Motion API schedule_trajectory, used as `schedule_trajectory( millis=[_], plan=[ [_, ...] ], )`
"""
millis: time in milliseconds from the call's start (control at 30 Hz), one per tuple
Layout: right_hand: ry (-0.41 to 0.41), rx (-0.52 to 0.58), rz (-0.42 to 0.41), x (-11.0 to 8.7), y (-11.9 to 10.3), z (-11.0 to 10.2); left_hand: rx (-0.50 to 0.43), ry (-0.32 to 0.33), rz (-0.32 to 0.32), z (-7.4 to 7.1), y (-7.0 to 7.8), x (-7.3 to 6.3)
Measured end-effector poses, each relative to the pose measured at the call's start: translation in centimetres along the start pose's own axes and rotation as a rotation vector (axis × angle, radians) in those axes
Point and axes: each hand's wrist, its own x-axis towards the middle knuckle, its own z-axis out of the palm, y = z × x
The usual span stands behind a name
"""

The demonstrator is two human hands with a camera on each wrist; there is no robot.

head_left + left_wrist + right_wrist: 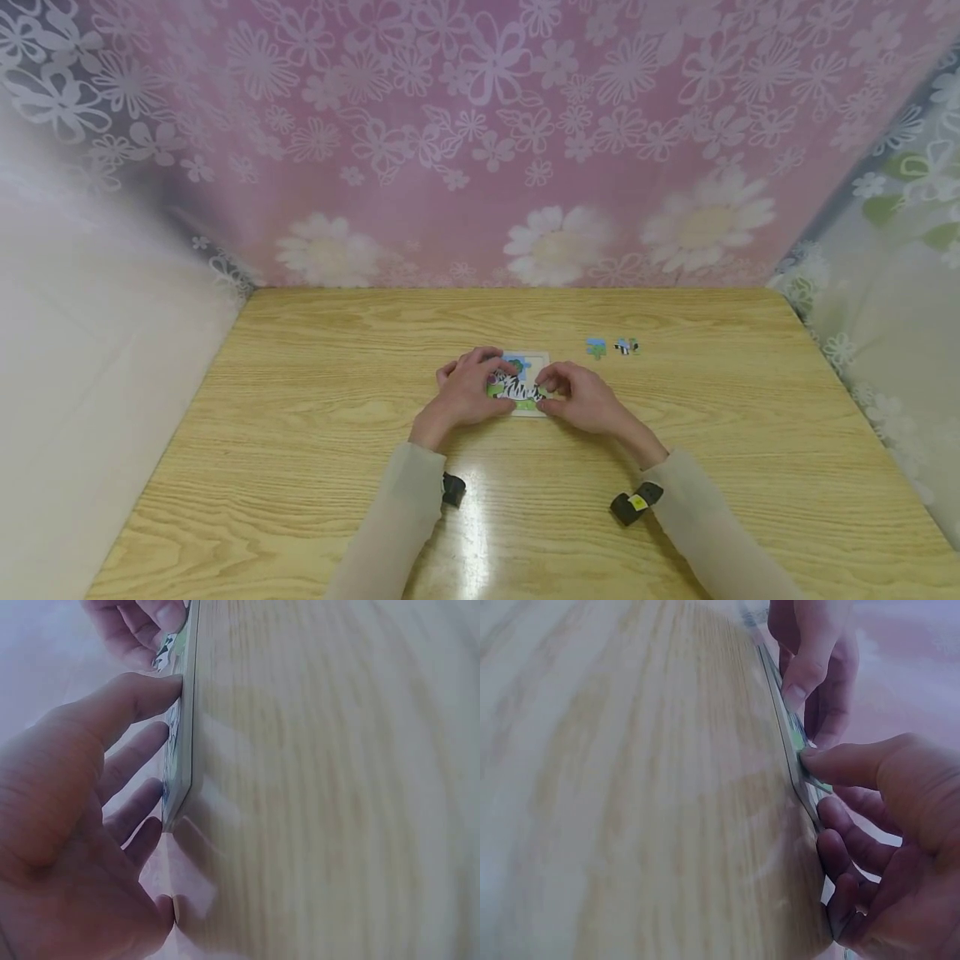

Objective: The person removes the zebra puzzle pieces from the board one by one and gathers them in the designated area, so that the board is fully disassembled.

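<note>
A small framed jigsaw puzzle [546, 360] with a zebra picture lies on the table between the hands. My left hand [471, 390] spans its left side, thumb on the near edge and fingers resting over the picture. In the left wrist view, the fingers of the left hand [112, 772] look fairly straight against the board. At the lower right of the frame, my right hand [581, 398] pinches a puzzle piece [819, 784] between thumb and fingers. That piece is tilted against the board, green on its face and partly hidden by the fingertips.
Loose puzzle pieces lie beyond the right hand: a blue and green piece [596, 347] and, to its right, black-and-white patterned pieces [626, 346]. The wooden table [315, 400] ends at a pink flowered curtain [450, 167] behind, with pale cloth at both sides.
</note>
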Motion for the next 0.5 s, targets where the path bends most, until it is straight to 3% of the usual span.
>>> schedule_trajectory(
  millis=[333, 500],
  plan=[
    [0.004, 0.156, -0.071, -0.29, -0.02, -0.33, 0.014, -0.008, 0.019, -0.13, -0.12, -0.08],
    [0.035, 0.194, -0.066, -0.36, 0.41, -0.58, 0.023, -0.002, 0.025, -0.05, -0.18, -0.10]
  ],
)
